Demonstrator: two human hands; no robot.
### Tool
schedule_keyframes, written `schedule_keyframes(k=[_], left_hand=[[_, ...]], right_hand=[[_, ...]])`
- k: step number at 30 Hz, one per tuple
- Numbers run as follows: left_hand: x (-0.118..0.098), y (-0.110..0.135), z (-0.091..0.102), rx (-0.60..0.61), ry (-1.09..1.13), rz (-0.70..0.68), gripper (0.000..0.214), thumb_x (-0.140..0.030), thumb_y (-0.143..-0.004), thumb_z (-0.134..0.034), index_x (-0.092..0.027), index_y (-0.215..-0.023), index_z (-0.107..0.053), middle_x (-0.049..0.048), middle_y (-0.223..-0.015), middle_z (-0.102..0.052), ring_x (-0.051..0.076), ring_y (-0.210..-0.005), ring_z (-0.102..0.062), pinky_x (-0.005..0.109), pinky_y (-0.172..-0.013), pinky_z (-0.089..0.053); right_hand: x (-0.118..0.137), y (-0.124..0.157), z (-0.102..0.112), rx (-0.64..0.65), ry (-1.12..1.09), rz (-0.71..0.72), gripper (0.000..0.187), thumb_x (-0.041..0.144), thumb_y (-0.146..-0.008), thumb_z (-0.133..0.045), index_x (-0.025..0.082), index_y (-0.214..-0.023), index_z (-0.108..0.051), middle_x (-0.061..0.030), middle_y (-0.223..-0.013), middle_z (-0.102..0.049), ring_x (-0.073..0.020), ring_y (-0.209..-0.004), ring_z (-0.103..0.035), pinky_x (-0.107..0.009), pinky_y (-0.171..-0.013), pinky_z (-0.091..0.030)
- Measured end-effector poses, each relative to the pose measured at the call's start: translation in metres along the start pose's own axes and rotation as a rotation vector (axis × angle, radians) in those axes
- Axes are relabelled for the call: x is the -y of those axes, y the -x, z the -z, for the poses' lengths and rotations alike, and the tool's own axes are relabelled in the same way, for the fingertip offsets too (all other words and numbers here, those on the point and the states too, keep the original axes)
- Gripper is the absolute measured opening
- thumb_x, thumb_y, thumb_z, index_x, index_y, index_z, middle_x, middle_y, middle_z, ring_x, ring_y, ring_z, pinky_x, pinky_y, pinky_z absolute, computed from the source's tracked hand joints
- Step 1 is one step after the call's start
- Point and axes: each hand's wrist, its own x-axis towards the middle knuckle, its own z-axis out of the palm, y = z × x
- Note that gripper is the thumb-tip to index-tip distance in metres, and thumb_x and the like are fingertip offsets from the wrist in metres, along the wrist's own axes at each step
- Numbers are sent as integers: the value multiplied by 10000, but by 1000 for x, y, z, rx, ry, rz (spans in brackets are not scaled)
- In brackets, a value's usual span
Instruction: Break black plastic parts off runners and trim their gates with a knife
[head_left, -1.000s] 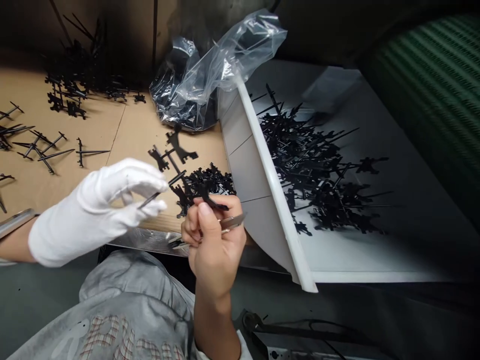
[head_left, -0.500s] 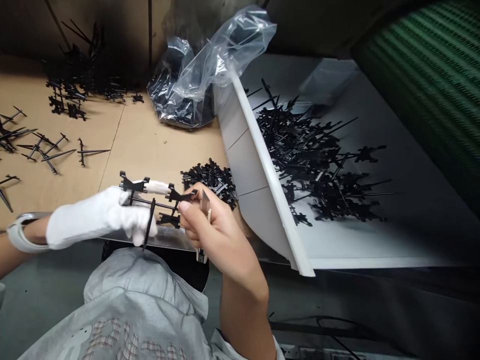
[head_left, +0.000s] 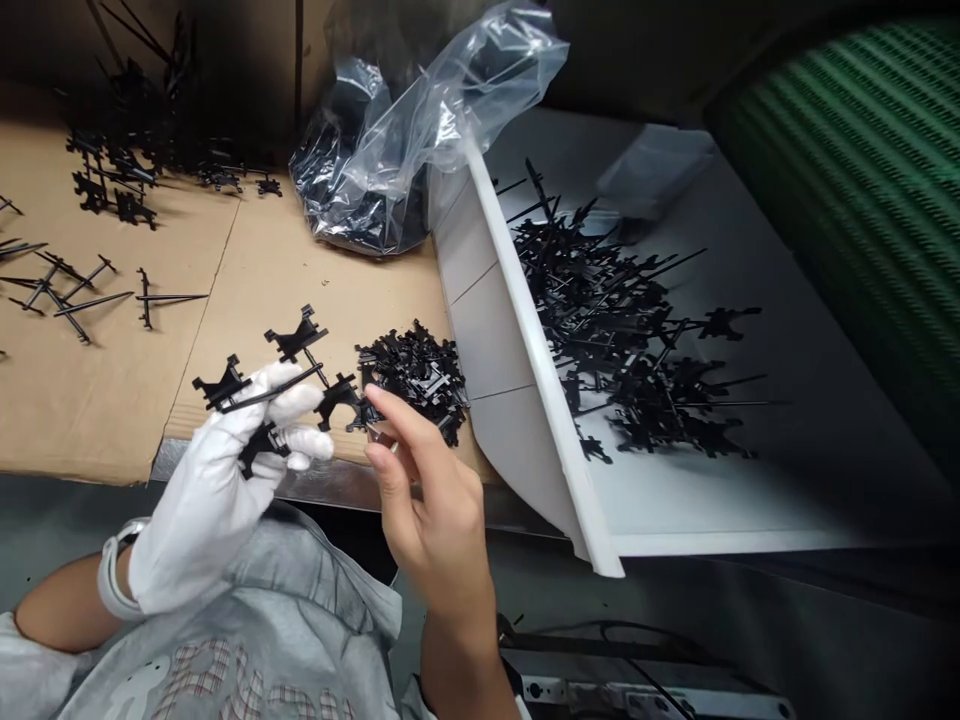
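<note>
My left hand (head_left: 217, 470), in a white glove, grips a black plastic sprue (head_left: 285, 385), a runner bar with several small bracket-like parts on its branches. The sprue is tilted above the front edge of the table. My bare right hand (head_left: 435, 500) is just right of it, fingers curled around what looks like a small knife (head_left: 382, 434). Only a bit of its metal blade shows between thumb and forefinger; the handle is hidden. The forefinger tip is close beside the sprue's right end; contact is unclear. Behind this hand lies a pile of loose black parts (head_left: 416, 375).
Bare runners (head_left: 71, 285) lie on the cardboard-covered table (head_left: 247, 260) at left, with more sprues (head_left: 112, 185) behind. A clear plastic bag (head_left: 367, 190) stands at the back. A white tray wall (head_left: 536, 340) borders a heap of sprues (head_left: 600, 300) at right.
My left hand has turned palm upward, tilting the sprue. My right hand has drawn back slightly from it, its thumb and forefinger now further apart. The view has shifted a little.
</note>
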Motion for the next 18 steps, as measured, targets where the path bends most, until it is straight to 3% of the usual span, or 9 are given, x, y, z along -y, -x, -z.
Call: schedule_keyframes(k=[2,6,9,15,18], left_hand=[[2,2,-3,-48,77,27,261,-108,-792,-888,-279,-988,-869,-36,-934,-842,128,-706,-775,181,-668,-705],[0,5,-14,24,140,88,227,-123,-951,-737,-292,-907,-881,-32,-845,-833,96,-616,-752,141,-630,-676],[-2,7,-21,58,123,78,290,-126,-991,-685,-276,-845,-885,0,-870,-842,85,-597,-727,123,-612,-658],[1,8,-19,11,200,266,344,-269,-1093,-608,-279,-898,-891,9,-1026,-823,70,-634,-645,168,-617,-668],[4,9,-16,29,153,216,384,-251,-1092,-573,-296,-865,-879,7,-981,-814,80,-637,-630,168,-615,-661]], right_hand=[[-2,0,-3,-21,17,24,405,181,-1161,-524,267,-1537,-647,-74,-1202,-879,-197,-847,-804,-313,-787,-671],[-3,0,-6,-51,9,32,414,185,-1164,-516,264,-1549,-645,-69,-1117,-882,-199,-802,-778,-311,-737,-653],[-4,-2,-7,-65,2,35,405,197,-1170,-507,259,-1544,-649,-73,-1100,-880,-197,-785,-762,-307,-715,-646],[-5,-6,-10,-94,3,64,380,191,-1175,-490,272,-1494,-681,-60,-1122,-887,-196,-774,-780,-329,-737,-659],[-5,-7,-12,-99,-14,60,377,186,-1170,-497,279,-1480,-688,-56,-1098,-884,-201,-767,-775,-332,-709,-652]])
